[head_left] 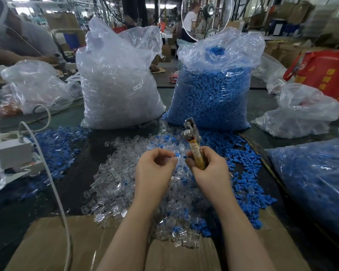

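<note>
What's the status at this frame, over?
Left hand pinches small blue part. Right hand grips pliers-like tool, head up. Loose parts heap beneath; nothing between hands.

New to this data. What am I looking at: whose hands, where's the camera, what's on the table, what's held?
No robot: one wide-angle camera sits on a person's head, looking forward and down, so both forearms are the wearer's own. The left hand pinches a small part, clear with some blue. The right hand grips a metal tool by its yellowish handle, head up. On the dark table lie heaps of loose clear parts and blue parts; behind them stand a bag of clear parts and a bag of blue ones. Cardboard lies nearest.
</note>
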Action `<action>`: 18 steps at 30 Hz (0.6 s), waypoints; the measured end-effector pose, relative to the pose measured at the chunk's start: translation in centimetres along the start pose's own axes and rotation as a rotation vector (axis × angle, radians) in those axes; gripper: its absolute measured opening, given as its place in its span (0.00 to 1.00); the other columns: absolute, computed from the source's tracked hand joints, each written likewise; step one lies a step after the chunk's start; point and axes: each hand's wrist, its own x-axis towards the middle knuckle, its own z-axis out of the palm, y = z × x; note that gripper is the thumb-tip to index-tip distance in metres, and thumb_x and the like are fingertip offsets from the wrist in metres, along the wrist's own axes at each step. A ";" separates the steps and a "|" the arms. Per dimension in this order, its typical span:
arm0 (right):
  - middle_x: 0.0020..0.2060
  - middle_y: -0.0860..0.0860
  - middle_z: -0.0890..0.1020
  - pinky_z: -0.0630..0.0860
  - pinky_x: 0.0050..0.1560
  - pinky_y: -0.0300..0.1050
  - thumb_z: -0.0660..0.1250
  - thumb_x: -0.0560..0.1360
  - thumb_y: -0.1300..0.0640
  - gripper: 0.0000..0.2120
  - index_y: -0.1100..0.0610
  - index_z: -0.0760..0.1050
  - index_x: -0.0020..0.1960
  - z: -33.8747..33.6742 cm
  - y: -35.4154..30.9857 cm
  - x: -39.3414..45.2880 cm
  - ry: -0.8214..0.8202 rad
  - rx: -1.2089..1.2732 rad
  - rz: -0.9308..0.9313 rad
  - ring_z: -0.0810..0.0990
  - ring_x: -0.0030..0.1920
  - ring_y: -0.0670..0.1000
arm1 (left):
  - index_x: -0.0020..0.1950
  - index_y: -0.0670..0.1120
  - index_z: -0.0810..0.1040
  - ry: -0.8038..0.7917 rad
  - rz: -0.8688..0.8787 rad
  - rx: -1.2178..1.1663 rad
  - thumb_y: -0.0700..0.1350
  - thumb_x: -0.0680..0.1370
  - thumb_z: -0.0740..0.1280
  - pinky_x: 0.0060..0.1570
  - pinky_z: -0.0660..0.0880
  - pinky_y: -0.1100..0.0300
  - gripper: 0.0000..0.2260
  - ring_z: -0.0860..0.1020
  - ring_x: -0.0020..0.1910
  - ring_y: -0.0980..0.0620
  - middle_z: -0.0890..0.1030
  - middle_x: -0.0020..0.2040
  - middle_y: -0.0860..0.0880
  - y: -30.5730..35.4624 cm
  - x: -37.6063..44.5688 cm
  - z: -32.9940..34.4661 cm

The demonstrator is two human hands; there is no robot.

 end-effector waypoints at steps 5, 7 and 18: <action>0.36 0.49 0.81 0.75 0.37 0.43 0.70 0.76 0.60 0.04 0.53 0.77 0.46 0.3 -0.1 -0.2 -0.034 0.015 -0.053 0.78 0.36 0.48 | 0.42 0.49 0.82 0.052 -0.021 -0.045 0.41 0.73 0.74 0.40 0.77 0.61 0.03 0.80 0.40 0.52 0.82 0.41 0.48 0.1 0.1 -0.1; 0.36 0.47 0.80 0.74 0.36 0.38 0.71 0.76 0.59 0.04 0.52 0.77 0.47 0.4 -0.1 -0.2 -0.019 0.003 -0.063 0.78 0.37 0.46 | 0.43 0.48 0.82 0.043 -0.043 -0.055 0.41 0.73 0.74 0.38 0.77 0.66 0.03 0.80 0.38 0.55 0.83 0.38 0.50 0.2 0.0 0.0; 0.38 0.44 0.79 0.74 0.37 0.40 0.72 0.75 0.57 0.07 0.50 0.74 0.46 0.8 -0.2 -0.4 0.033 0.024 -0.077 0.77 0.36 0.45 | 0.42 0.48 0.81 0.065 -0.047 -0.143 0.42 0.75 0.73 0.39 0.79 0.60 0.03 0.79 0.36 0.56 0.83 0.36 0.50 -0.1 -0.1 0.3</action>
